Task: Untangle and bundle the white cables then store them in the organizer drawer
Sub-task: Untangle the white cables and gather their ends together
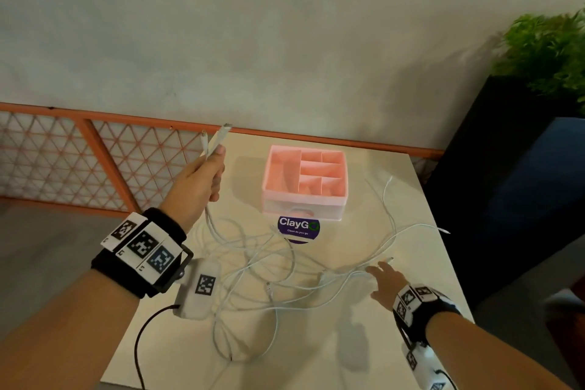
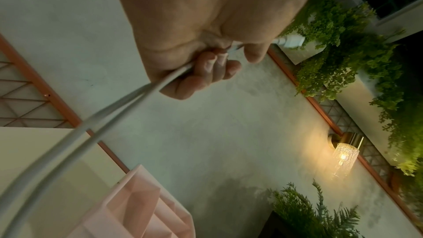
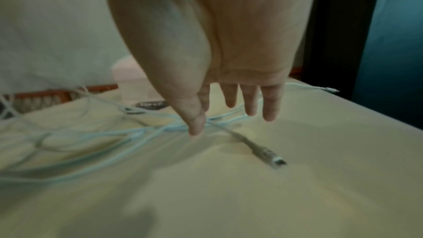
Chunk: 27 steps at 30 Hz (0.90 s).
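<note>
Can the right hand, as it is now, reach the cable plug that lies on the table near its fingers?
Probably yes. The right hand hovers open just above the table, and the cable plug lies bare close in front of its fingertips. Nothing covers it; only loose white cables lie beside.

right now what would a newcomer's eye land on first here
Likely the tangle of white cables sprawled over the table. Next, the raised left hand gripping two cable ends, and the pink organizer near the table's far edge, its top compartments empty.
</note>
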### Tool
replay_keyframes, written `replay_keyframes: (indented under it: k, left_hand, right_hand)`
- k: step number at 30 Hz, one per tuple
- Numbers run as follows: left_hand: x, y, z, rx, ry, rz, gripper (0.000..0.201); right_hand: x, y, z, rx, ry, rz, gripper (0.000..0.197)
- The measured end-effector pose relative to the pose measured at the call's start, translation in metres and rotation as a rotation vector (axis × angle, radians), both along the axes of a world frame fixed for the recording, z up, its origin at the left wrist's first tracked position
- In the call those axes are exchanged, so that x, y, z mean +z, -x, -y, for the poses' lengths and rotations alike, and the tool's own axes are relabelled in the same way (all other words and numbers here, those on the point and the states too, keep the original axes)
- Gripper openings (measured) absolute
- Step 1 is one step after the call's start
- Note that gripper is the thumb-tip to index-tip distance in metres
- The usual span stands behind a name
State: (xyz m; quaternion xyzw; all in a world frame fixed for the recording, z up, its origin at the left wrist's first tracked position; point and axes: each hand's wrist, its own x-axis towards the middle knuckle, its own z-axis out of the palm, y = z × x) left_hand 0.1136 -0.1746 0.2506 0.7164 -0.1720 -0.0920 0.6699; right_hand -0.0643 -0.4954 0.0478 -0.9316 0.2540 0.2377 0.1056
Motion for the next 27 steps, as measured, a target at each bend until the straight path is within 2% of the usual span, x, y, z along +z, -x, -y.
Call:
replay_keyframes:
  k: [2,7,12,16,20,24,27]
  left_hand:
    - [0.004,0.001,0.000,-0.017,-0.009,-0.032,0.049]
    - [0.008,0.005,0.003,0.000,-0.043,0.017,0.054]
    - [0.005,0.008,0.009,-0.016,-0.086,0.065,0.058]
    - [-0.002,0.010,0.015,-0.064,-0.073,0.029,0.045]
    - [-0.005,0.015,0.026,-0.089,-0.158,0.088,0.030]
    - [-0.006,0.017,0.037,-0.109,-0.209,0.174,0.043]
    - [-0.002,0.020,0.045,-0.109,-0.158,0.164,0.037]
  right_hand:
    - [-0.010,0.003,0.002,-0.039,0.004,-0.009,0.066]
    - [-0.028,0.007,-0.001,-0.084,0.167,0.004,0.057]
    - [-0.032,0.017,-0.018,-0.131,0.117,0.020,0.051]
    - [0.005,0.017,-0.019,-0.078,-0.171,0.108,0.025]
    - [0.047,0.010,-0.007,-0.035,-0.263,0.185,0.034]
    - [0.105,0.003,-0.006,0.008,-0.442,0.329,0.026]
    - [0.145,-0.003,-0.015,0.080,-0.533,0.538,0.029]
